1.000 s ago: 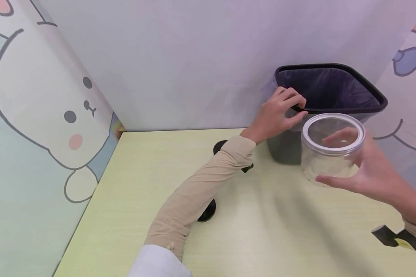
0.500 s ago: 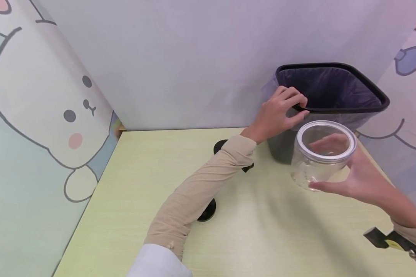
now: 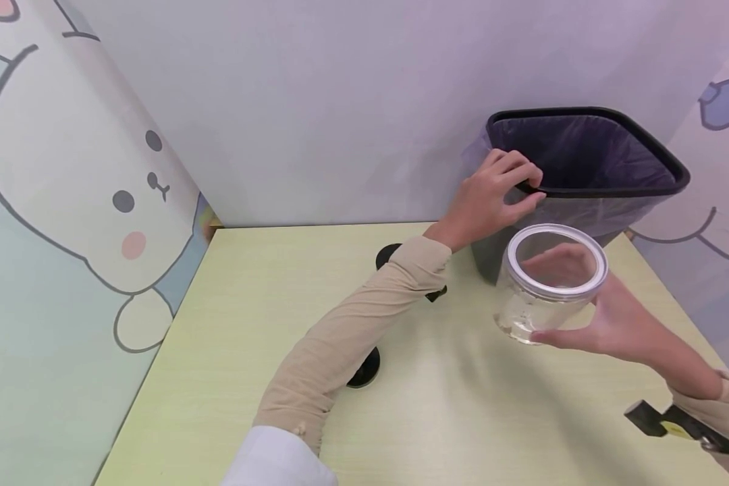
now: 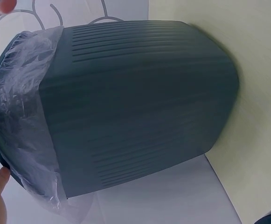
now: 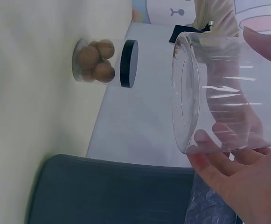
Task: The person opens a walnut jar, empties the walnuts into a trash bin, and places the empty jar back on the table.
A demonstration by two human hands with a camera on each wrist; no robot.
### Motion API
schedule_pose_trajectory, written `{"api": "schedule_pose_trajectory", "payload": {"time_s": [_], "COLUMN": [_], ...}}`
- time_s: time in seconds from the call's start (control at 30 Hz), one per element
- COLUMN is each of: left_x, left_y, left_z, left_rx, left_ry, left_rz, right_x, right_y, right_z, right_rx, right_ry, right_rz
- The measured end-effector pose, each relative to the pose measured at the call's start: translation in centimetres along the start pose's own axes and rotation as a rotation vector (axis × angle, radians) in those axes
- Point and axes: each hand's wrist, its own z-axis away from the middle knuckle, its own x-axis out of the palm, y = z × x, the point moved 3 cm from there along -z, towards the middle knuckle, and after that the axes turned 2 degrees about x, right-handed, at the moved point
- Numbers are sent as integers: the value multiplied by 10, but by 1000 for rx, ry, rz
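My left hand (image 3: 492, 196) grips the near-left rim of a dark trash bin (image 3: 619, 193), fingers curled over the edge and thumb at the outer side. A thin clear bag (image 4: 21, 88) lines the bin and folds down over its rim. In my right hand (image 3: 619, 324) is a clear round jar (image 3: 522, 307) without a lid, its mouth tilted upward. Fingers wrap its far side and the thumb presses near its base. The jar is held above the table, in front of the bin; the right wrist view shows small specks around the jar's base (image 5: 184, 93).
A lidded clear jar (image 5: 89, 59) with several brown balls stands on the table, mostly hidden by my left forearm in the head view. A black disc (image 3: 367, 368) lies beside that sleeve. Walls close in the pale table (image 3: 267, 290) behind and at both sides.
My right hand has brought the jar left and nearer to me, away from the bin's opening. The left hand keeps its hold on the rim.
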Motion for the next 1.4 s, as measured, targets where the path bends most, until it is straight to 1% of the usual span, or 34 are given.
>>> {"api": "schedule_pose_trajectory", "payload": {"time_s": [0.17,0.47,0.73,0.77,0.93,1.07,1.3,1.4], "left_x": [0,0,0,0,0,1,1,1], "left_y": [0,2,3,3,3,3,2,3], "left_z": [1,0,1,1,0,0,0,0], "left_rx": [-7,-9,-4,-2,3,3,2,1], "left_ry": [6,0,11,11,16,13,12,12], "left_rz": [-7,14,24,25,14,17,24,21], "right_x": [8,22,33,35,45,53,69,76], "right_y": [3,7,7,7,8,9,13,15], "right_z": [1,3,6,6,9,11,12,13], "right_rx": [-26,-75,-63,-64,-45,-20,18,25], "right_ry": [-32,-55,-111,-115,-128,-139,-185,-191], "right_rz": [-56,-148,-171,-195,-245,-260,-341,-348]}}
